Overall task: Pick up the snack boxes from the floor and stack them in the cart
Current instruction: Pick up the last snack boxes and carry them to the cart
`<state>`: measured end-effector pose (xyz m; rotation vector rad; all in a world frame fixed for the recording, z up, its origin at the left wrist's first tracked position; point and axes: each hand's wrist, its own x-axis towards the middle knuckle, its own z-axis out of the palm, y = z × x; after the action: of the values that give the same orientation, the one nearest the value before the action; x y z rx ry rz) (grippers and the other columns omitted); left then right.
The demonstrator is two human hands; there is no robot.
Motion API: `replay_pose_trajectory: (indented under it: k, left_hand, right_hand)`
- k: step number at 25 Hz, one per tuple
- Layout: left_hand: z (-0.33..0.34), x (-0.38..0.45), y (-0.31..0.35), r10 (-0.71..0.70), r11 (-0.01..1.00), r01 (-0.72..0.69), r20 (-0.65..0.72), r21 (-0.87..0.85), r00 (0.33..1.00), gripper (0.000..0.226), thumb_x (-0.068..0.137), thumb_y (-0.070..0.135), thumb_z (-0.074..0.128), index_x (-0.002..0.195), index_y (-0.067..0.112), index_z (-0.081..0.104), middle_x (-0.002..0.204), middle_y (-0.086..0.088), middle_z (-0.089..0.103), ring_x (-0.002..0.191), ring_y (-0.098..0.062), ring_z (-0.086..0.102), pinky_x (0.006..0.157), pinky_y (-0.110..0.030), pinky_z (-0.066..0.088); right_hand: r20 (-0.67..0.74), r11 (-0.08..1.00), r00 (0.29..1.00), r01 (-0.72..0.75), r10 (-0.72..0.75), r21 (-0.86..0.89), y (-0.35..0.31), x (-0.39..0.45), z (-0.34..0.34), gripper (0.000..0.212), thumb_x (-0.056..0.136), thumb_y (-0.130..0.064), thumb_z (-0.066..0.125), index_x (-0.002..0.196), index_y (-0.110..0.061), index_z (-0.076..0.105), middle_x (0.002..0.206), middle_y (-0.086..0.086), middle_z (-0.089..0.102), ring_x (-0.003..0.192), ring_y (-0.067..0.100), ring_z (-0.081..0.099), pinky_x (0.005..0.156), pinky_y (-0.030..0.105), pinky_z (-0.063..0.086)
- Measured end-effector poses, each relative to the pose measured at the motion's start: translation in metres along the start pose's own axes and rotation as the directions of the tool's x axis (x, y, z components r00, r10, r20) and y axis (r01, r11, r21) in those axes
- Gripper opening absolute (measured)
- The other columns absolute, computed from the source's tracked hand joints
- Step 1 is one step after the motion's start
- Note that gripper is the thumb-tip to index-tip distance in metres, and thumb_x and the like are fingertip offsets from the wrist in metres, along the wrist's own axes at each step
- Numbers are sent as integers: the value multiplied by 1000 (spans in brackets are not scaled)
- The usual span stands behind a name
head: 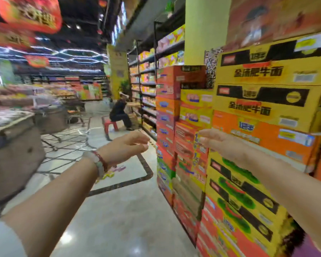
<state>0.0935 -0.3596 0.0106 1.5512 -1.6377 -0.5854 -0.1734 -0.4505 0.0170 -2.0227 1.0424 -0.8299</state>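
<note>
The whole view is motion-blurred. My left hand (pixel 127 145) is stretched forward over the aisle floor, fingers loosely apart, holding nothing; beaded bracelets sit on its wrist. My right hand (pixel 219 140) reaches out flat with its fingers apart, in front of a tall stack of yellow and orange cartons (pixel 267 112); whether it touches them I cannot tell. A few small colourful snack boxes (pixel 112 172) lie on the pale floor beyond my left wrist. A wire cart (pixel 63 145) stands at the left, partly hidden behind my left arm.
More stacked cartons (pixel 168 115) and shelves (pixel 146 86) line the right side of the aisle. A person (pixel 120 112) sits on a red stool (pixel 110 126) further down. Display bins (pixel 13 145) stand at the left.
</note>
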Motion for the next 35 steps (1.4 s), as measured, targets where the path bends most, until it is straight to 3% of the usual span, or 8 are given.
replay_pose_trajectory:
  k: [2,4,7,11,15,23,30,35]
  left_hand:
    - [-30,7,-35,-76,997,78,-72,26,995,16,92,22,56,100,36,58,117,9,59,112,-11,55,97,-33,45]
    - [-51,20,-65,-135,990,140,-165,22,977,16,92,23,56,100,37,57,117,7,59,110,-11,55,94,-31,43]
    - [-72,45,-102,-197,979,205,-283,-2,939,16,92,20,56,101,33,57,112,6,61,99,-6,56,90,-30,44]
    - [-102,84,-164,-289,955,295,-377,-43,880,18,92,22,55,108,31,57,113,8,60,105,-10,55,85,-24,44]
    - [-146,126,-230,-353,920,391,-389,20,851,30,94,24,52,124,25,51,114,10,53,95,2,51,74,-12,40]
    - [-261,254,-367,-435,880,473,-324,45,840,27,94,29,52,120,32,50,119,10,52,112,-11,50,93,-26,39]
    - [-340,399,-484,-436,873,483,-340,63,833,31,93,28,52,124,27,50,121,9,51,113,-11,48,94,-26,37]
    - [-405,500,-565,-469,851,523,-369,57,803,35,95,25,50,130,24,47,121,9,47,114,-10,44,92,-24,33]
  right_hand:
    - [89,999,995,49,-50,12,0,52,34,34,98,-24,50,130,-17,51,127,-7,51,114,8,49,84,19,39]
    - [158,995,983,91,-96,38,2,101,63,31,97,-25,50,128,-19,53,124,-8,52,119,9,48,90,21,37]
    - [272,991,953,121,-131,53,9,173,104,18,95,-35,53,113,-37,55,126,-6,55,120,15,52,102,34,42]
    - [379,982,906,181,-186,49,14,271,166,28,95,-38,52,122,-34,54,125,-4,56,115,16,55,99,32,44]
    - [477,977,854,204,-208,62,17,360,239,27,96,-38,50,122,-33,53,124,-4,57,111,14,55,92,29,45]
    - [497,981,847,160,-191,106,8,543,359,22,97,-35,49,119,-35,52,127,-3,55,117,16,52,96,29,43]
    - [480,984,859,142,-176,106,23,731,440,29,97,-35,49,126,-29,53,128,-2,55,118,17,51,99,33,43]
    - [557,980,809,195,-187,46,25,878,504,35,98,-33,48,131,-26,50,120,-4,52,111,14,49,87,28,42]
